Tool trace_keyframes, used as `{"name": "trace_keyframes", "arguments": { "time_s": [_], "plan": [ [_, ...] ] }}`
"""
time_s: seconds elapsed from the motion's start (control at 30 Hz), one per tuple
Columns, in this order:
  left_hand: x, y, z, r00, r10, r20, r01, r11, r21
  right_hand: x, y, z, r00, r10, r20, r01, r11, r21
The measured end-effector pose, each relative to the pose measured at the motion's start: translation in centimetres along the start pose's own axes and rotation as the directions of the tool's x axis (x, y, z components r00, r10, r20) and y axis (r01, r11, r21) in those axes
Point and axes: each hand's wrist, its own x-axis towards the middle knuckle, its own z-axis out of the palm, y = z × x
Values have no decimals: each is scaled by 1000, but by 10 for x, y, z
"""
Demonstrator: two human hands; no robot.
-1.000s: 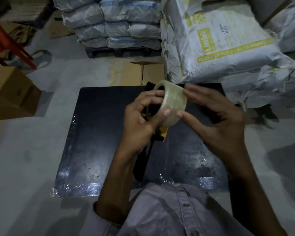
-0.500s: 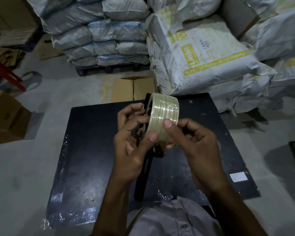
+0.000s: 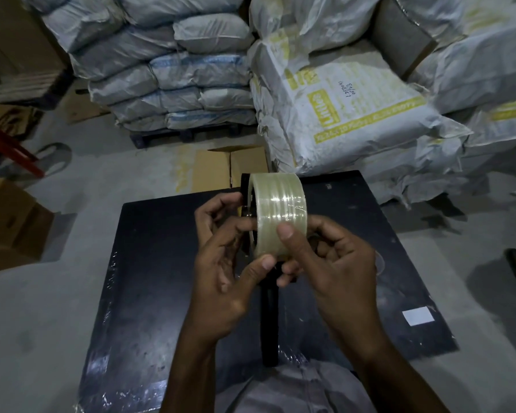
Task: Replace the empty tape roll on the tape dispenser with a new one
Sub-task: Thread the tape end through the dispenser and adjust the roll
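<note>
- Above the black bench (image 3: 149,293), both hands are holding the work in the air, close to the body.
- clear tape roll (image 3: 277,216) is standing on edge, side-on against the frame of the black tape dispenser (image 3: 246,189). The hub is hidden, so I can't tell if the roll is fully on.
- left hand (image 3: 224,263) grip: fingers are curling round the dispenser frame, and the thumb tip is touching the roll's lower rim.
- right hand (image 3: 337,263) grip: the thumb is pressing on the roll's outer face, and the fingers are curling under and behind it, closed on the roll.
- handle (image 3: 270,323) of the dispenser is hanging down between the wrists.
- Step in hand, as I'm judging it: seating the new roll on the hub.
- Doing it well means bracing the frame with the left while the right is pushing the roll square, not cocked, until it's lying flush.
- The free end isn't visible. It's worth checking the unwind direction before threading.
- sacks (image 3: 355,114) and cardboard box (image 3: 230,165) are sitting behind, not involved.
</note>
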Motion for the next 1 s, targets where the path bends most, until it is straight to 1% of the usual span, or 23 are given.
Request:
{"name": "trace_keyframes", "arguments": {
  "time_s": [0.07,0.1,0.17,0.23,0.3,0.43,0.5,0.57,0.63,0.77,0.83,0.9,1.0],
  "plan": [
    [3,9,2,998,-55,-12,55,997,-61,-1,7,-3,998,-65,19,66,997,-51],
    [4,16,6,993,-108,-57,101,989,-106,-2,11,-4,994,-100,31,103,991,-83],
    [8,22,14,952,-259,-164,224,953,-203,-2,18,-6,985,-161,55,167,977,-134],
    [10,21,17,918,-337,-211,300,935,-188,-2,24,-7,977,-203,70,211,965,-157],
    [12,18,17,908,-358,-215,329,930,-162,0,29,-9,971,-227,78,237,958,-158],
    [21,20,20,884,-409,-225,374,910,-181,3,37,-15,954,-286,92,298,936,-187],
    [29,23,21,889,-424,-171,396,901,-176,4,39,-17,952,-290,98,304,936,-176],
    [34,25,21,903,-416,-106,403,907,-126,5,41,-20,958,-273,88,284,947,-152],
    [35,24,22,909,-411,-76,404,910,-94,6,42,-22,965,-256,62,262,954,-147],
    [40,22,30,887,-436,-155,428,900,-83,4,47,-22,955,-284,83,294,942,-162],
    [42,21,32,876,-455,-158,443,890,-105,2,49,-21,957,-276,92,287,947,-146],
    [41,18,31,870,-475,-129,464,879,-106,0,49,-19,965,-252,78,259,960,-105],
    [35,14,27,881,-472,-27,465,875,-134,-2,46,-15,974,-223,51,225,973,-52]
  ]
}}
